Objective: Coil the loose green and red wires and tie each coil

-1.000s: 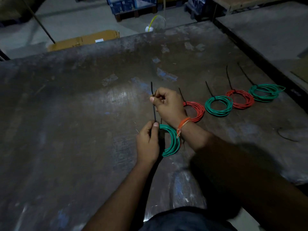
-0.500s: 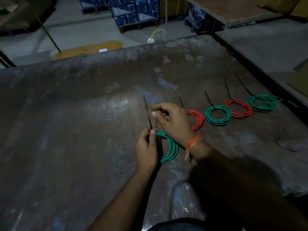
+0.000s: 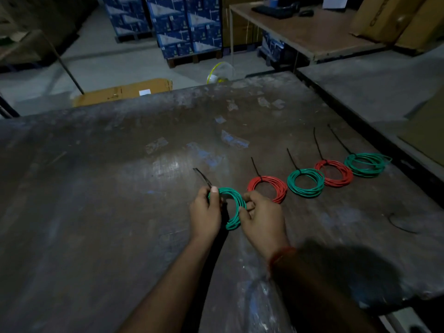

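1. Table [image 3: 96, 212]: dark, worn top; carries all the coils.
2. Green coil [image 3: 236, 207]: held between both hands, near the table's middle.
3. Left hand [image 3: 205, 215]: fingers curled on the coil's left side, pinching it where a black tie [image 3: 203, 176] sticks up and away.
4. Right hand [image 3: 263, 218]: thumb and fingers pinch the coil's right side; orange band [image 3: 281, 254] at the wrist.
5. Tied coils, in a row to the right, each with a black tie tail: red [image 3: 269, 188], green [image 3: 306, 182], red [image 3: 335, 173], green [image 3: 366, 164].
6. Loose black tie [image 3: 401, 224]: on the table, far right.
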Motion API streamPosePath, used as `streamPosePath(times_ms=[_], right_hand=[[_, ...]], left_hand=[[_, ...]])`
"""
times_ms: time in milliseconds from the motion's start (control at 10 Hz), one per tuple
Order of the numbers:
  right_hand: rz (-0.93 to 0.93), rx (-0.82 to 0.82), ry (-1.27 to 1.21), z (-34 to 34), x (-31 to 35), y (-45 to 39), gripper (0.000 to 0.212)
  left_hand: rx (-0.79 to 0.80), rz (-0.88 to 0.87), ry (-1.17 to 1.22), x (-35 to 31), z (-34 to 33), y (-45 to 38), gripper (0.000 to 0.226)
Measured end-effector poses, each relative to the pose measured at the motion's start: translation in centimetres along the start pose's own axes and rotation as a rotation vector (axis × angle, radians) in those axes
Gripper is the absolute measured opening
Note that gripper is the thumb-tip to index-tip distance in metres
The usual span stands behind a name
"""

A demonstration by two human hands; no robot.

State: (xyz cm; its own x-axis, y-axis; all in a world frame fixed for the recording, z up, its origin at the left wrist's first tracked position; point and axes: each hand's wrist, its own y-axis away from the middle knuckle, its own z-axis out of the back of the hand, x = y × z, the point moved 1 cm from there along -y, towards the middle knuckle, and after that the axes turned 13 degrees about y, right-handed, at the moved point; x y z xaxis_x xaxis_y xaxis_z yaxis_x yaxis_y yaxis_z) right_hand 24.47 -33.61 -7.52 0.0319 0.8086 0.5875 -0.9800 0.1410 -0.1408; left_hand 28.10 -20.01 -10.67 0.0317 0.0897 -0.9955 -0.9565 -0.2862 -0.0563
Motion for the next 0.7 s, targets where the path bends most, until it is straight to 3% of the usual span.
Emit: streamPosePath(times_ms=[100,300,500,700], right_hand=[[-0.02,-0.025,0.035,0.0,0.7,-1.6,0.018],[-0.053,0.01,0.129,0.1,1.2,-2.9,0.013],[0.017,0.04,0.335,-0.3,1.6,-3.5,0.017],[0.176,-0.145,0.311,-0.3,1.6,-2.8,0.02]], left_hand=[[0.044,-0.095,-0.317,0.1,-0.2,-2.0,0.029],[0.096,-0.166,-0.673,0.6,-0.5,-3.7,0.028],[0.079,-0.12,-0.629,-0.6,-0.7,-3.6,0.026],[0.082,-0.17,-0.512,-1.0,0.8,-3.1,0.037]])
